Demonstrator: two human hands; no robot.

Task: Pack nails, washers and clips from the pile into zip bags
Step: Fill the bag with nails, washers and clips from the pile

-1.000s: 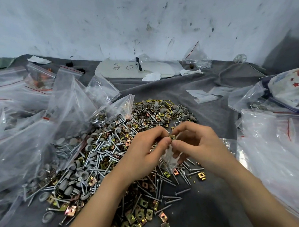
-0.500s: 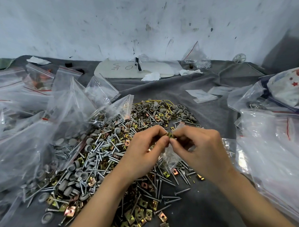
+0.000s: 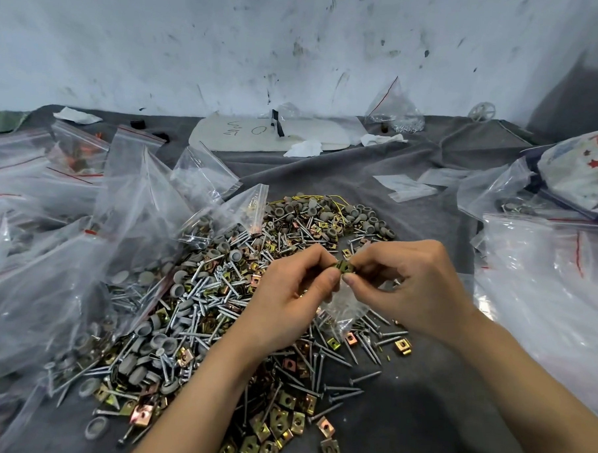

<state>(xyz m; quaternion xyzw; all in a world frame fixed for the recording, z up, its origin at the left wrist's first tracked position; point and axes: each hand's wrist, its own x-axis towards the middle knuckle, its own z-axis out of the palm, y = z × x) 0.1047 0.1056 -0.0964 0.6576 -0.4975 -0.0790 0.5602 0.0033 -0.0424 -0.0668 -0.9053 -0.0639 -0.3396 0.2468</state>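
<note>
A pile (image 3: 219, 301) of silver nails, grey round washers and brass-coloured square clips covers the grey cloth in the middle. Above its right side, my left hand (image 3: 287, 294) and my right hand (image 3: 411, 286) meet fingertip to fingertip and both pinch one brass clip (image 3: 344, 266). A small clear zip bag (image 3: 344, 305) hangs just below the clip, between my two hands; which hand holds it is hidden. Loose clips (image 3: 275, 424) lie near the front edge between my forearms.
Heaps of clear zip bags (image 3: 67, 250) with red seals crowd the left side. More big clear bags (image 3: 545, 288) and a printed sack (image 3: 584, 170) fill the right. A white board (image 3: 260, 135) and paper scraps lie at the back by the wall.
My two hands have drawn closer and risen slightly. The clip, first at my left fingertips, is now pinched by both hands above the small bag.
</note>
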